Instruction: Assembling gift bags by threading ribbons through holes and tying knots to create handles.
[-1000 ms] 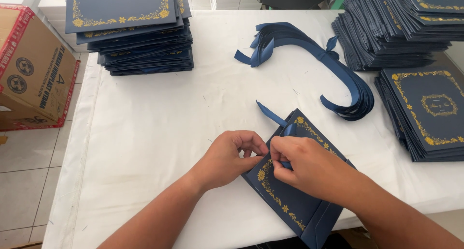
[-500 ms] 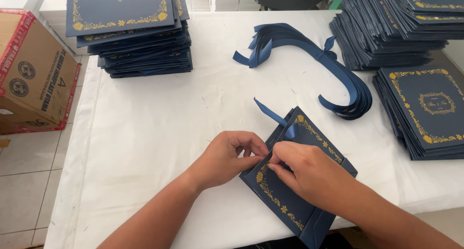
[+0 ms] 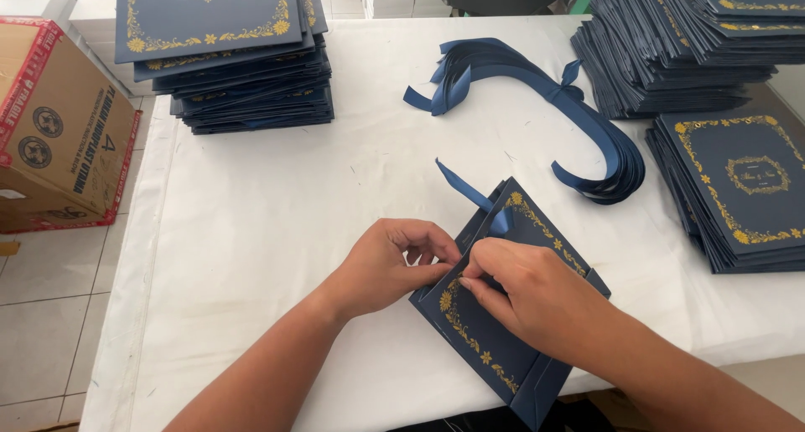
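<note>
At far left, off the table edge, a brown corrugated cardboard box [image 3: 59, 130] with red-printed borders, standing on pale floor tiles. Next, on the white cloth-covered table [image 3: 251, 256], a tall stack of flat navy card covers [image 3: 226, 54] with matte faces and gold floral borders, edges slightly fanned. Lower centre, left hand [image 3: 390, 260] curled almost closed, fingertips pinched together at the near corner of a navy folder [image 3: 503, 331], thumb pressed toward the ribbon's base. Folder lying tilted like a diamond near the front table edge, smooth card with gold foil vine trim, a folded flap at its lower tip. From its upper edge, a short satin ribbon end [image 3: 461, 184] sticking up and leftward, glossy, flat, cut at an angle. Right hand [image 3: 524, 294] resting on the folder's face, fingers bent and drawn in, tips meeting the left hand's at the ribbon; exact grip hidden by the knuckles. Beyond, a curved bundle of navy satin ribbons [image 3: 587, 122], hook-shaped. At right, two more stacks of navy covers [image 3: 738, 189], the nearer showing a gold oval emblem.
</note>
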